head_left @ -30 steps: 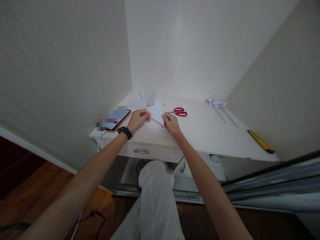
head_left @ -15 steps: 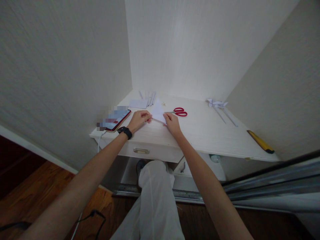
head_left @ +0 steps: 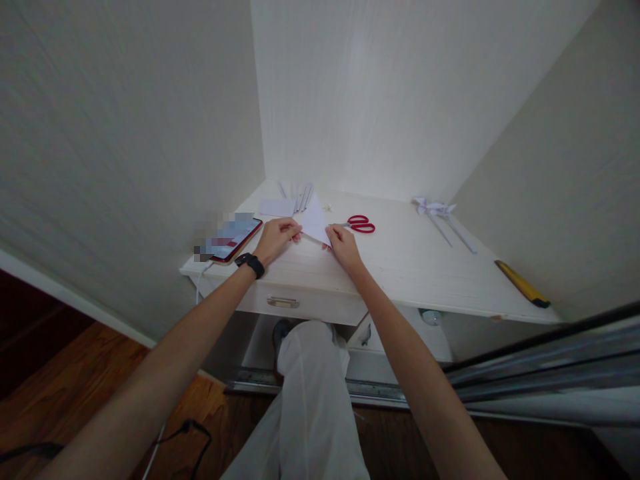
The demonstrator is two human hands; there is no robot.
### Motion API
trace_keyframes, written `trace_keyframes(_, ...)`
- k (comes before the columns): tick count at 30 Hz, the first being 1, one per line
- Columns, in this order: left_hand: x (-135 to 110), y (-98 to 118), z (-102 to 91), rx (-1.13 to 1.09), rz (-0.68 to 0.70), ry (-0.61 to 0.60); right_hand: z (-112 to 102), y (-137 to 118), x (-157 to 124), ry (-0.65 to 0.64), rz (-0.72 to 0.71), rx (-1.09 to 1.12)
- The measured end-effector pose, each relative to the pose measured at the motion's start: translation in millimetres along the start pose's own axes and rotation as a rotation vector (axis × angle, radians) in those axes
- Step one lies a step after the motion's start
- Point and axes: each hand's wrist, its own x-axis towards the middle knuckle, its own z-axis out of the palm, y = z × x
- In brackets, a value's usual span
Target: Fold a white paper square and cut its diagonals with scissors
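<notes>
Left hand (head_left: pixel 274 239): fingers closed on the left corner of one folded white paper (head_left: pixel 315 223).
Right hand (head_left: pixel 343 245): fingers pinch its near right corner.
Place: near-left part of the table (head_left: pixel 400 267), between both hands.
Nearby: one red scissors (head_left: pixel 361 224) right; one phone (head_left: pixel 234 238) left.

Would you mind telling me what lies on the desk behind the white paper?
Behind the white paper, held by the left hand and right hand, lie red scissors, a flat sheet and thin paper sticks. The desk directly under it is hidden.
</notes>
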Motion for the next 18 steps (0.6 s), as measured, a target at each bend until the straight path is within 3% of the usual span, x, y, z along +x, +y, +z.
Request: trace_keyframes(18,-0.4,-1.9,0.4,0.048,-0.001,-0.026,-0.4,2.1,-0.3,0.04,0.003,0.025)
